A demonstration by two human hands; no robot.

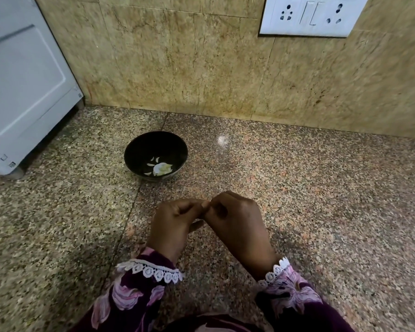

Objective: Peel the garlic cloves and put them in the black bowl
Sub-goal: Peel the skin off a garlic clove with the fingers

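Observation:
The black bowl (pixel 139 149) stands on the granite counter near the wall, with pale garlic pieces and bits of skin (pixel 159 168) lying in its bottom. In front of it my left hand (pixel 173 224) and my right hand (pixel 237 219) meet, knuckles up, fingers curled and fingertips pressed together. They seem to pinch something small between them, but the fingers hide it and I cannot make out a clove.
A white appliance (pixel 22 92) stands at the back left on the speckled granite counter (pixel 321 188). A tiled wall rises behind, with a white socket plate (pixel 312 15) at the upper right.

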